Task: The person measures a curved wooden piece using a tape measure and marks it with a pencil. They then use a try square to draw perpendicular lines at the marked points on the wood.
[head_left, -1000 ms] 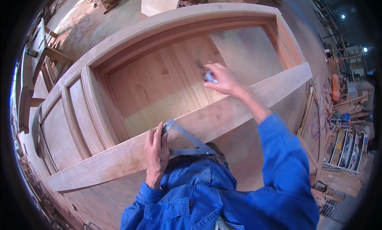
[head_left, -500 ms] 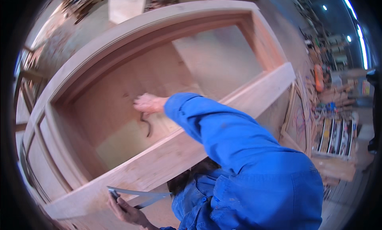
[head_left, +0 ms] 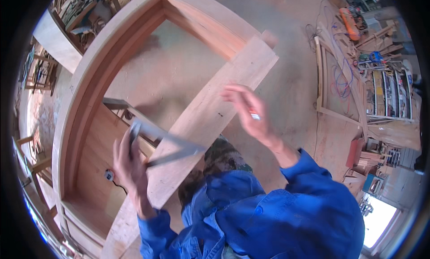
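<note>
My left hand (head_left: 131,162) is closed around a metal square (head_left: 177,154). Its thin grey blades meet in a point to the right, above the front board (head_left: 201,104) of a wooden frame. Motion smears the tool, and its dark end lies partly behind my fingers. Over the right part of that board, my right hand (head_left: 248,111) is raised with the fingers bent together. A small red-and-white thing (head_left: 254,115) shows at these fingers, too blurred to name. Inside the frame, near my left hand, a small round silver thing (head_left: 109,175) with a dark cord lies on a wooden panel (head_left: 92,169).
The large curved wooden frame (head_left: 89,86) fills the left side. On the right stand a rack of tools (head_left: 387,95), an orange tool (head_left: 349,24) and timber strips (head_left: 320,75) with loose cables (head_left: 342,82). A pale board (head_left: 58,42) leans at the upper left.
My right hand has come out of the frame's inside and back over the front board. The left hand has risen with the metal square. My view has turned to the right.
</note>
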